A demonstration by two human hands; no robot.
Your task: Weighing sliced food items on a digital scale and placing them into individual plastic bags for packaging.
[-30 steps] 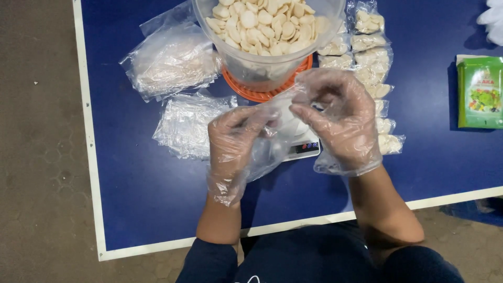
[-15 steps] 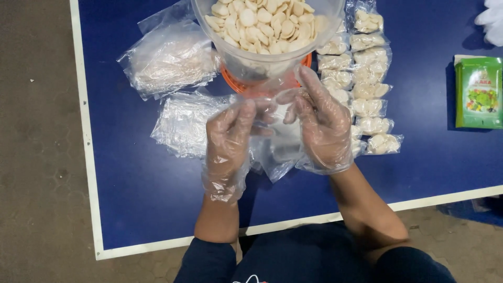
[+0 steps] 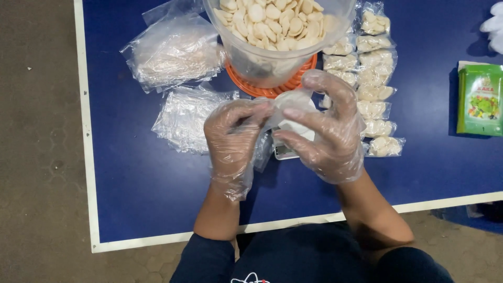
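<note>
Both my hands wear thin clear plastic gloves. My left hand (image 3: 233, 139) and my right hand (image 3: 327, 128) together hold a small clear plastic bag (image 3: 285, 107) above a small scale (image 3: 285, 151) on the blue table (image 3: 141, 183), the fingers pinching its edges. Just beyond my hands stands a large clear tub (image 3: 277, 36) full of pale round crackers, on an orange lid (image 3: 272, 89). I cannot tell whether the held bag has anything in it.
A column of small filled cracker bags (image 3: 374, 94) lies right of the tub. Two stacks of empty clear bags (image 3: 175, 50) (image 3: 188, 118) lie to the left. A green packet (image 3: 481, 99) sits at the right, with another person's gloved hand (image 3: 495, 29) at the corner.
My hands moved closer to the tub and shifted their grip on the small bag, spreading it between the fingers.
</note>
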